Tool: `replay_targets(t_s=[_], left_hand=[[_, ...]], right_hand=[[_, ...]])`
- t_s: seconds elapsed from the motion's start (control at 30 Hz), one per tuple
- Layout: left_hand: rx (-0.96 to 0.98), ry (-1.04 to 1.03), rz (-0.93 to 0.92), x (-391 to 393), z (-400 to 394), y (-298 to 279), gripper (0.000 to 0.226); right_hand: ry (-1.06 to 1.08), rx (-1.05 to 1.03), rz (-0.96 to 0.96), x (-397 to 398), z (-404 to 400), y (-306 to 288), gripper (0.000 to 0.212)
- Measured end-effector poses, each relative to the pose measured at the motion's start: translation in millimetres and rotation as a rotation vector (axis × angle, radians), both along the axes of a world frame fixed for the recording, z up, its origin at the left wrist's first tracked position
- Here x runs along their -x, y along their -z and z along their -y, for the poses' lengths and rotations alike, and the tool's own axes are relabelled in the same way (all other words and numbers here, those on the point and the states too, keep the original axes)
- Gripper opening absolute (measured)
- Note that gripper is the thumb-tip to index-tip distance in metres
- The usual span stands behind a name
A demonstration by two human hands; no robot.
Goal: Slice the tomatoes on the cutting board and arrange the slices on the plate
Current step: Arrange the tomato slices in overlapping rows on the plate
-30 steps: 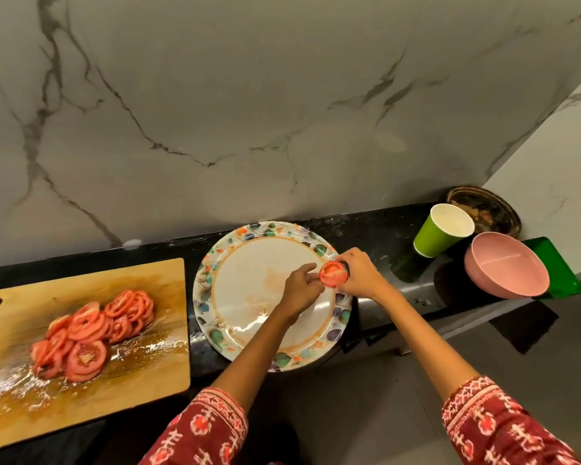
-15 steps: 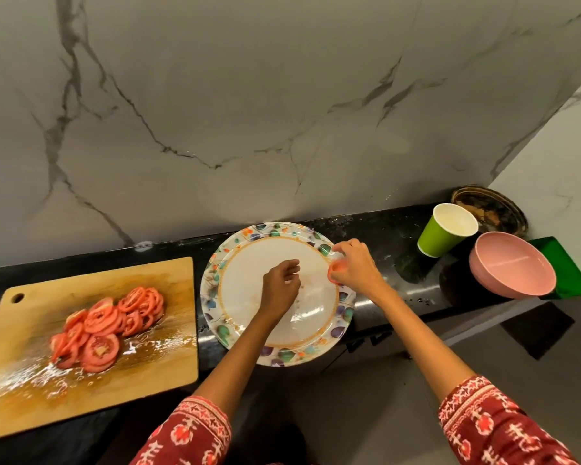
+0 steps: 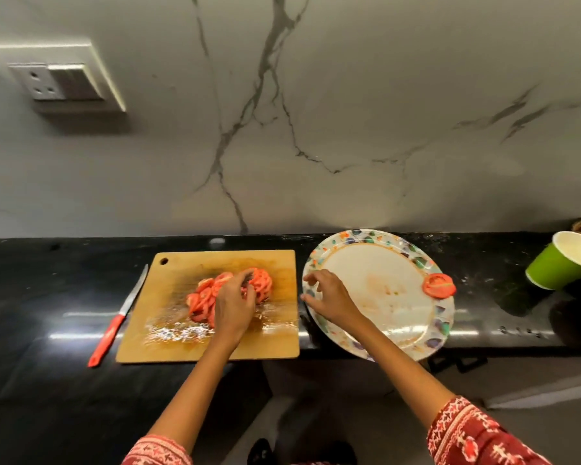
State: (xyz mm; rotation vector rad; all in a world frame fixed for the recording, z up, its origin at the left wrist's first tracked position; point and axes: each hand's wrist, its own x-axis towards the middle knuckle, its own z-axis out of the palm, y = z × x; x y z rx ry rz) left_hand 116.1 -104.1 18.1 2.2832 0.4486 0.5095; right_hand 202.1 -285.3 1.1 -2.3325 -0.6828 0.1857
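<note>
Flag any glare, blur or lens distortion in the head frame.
Head view: glare streaks on the black counter and the wet cutting board; left hand slightly motion-blurred over the tomato slices; wide-angle warp leans the green cup and stretches the plate at right; wall socket soft.

The tomato slices [image 3: 230,292] are red on a tan wooden cutting board [image 3: 168,333], and one more red tomato slice [image 3: 438,285] lies on the white plate [image 3: 376,286], whose rim carries an orange ring and speckles of green, purple, blue and orange. The knife [image 3: 116,322] has a red handle and a silver blade, the paper cup [image 3: 562,261] is green outside and cream inside, and both sleeves [image 3: 477,437] are red with a white and pink print. The countertop [image 3: 47,297] is glossy black, and the wall [image 3: 349,112] is pale grey marble with dark veins.
</note>
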Motion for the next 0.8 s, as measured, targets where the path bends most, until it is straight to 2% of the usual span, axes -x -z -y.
replay_targets(t_s=[0.17, 0.3, 0.4, 0.53, 0.7, 0.8], left_hand=[[0.005, -0.088, -0.092, 24, -67, 2, 0.033], [0.016, -0.011, -0.168, 33, -95, 8, 0.030], [0.032, 0.001, -0.155, 36, -104, 11, 0.031], [0.035, 0.024, -0.135, 39, -114, 14, 0.030], [0.065, 0.059, -0.108, 40, -123, 14, 0.030], [0.100, 0.071, -0.112, 38, -123, 12, 0.030]], right_hand=[[-0.006, -0.058, -0.050, 8, -58, -4, 0.028], [0.064, -0.054, -0.064, 6, -93, -9, 0.022], [0.139, 0.051, -0.062, 1, -111, -8, 0.028], [0.122, 0.259, -0.109, -7, -126, -12, 0.034], [0.111, 0.193, -0.246, -16, -131, -19, 0.026], [0.095, 0.094, -0.253, -15, -130, -26, 0.018]])
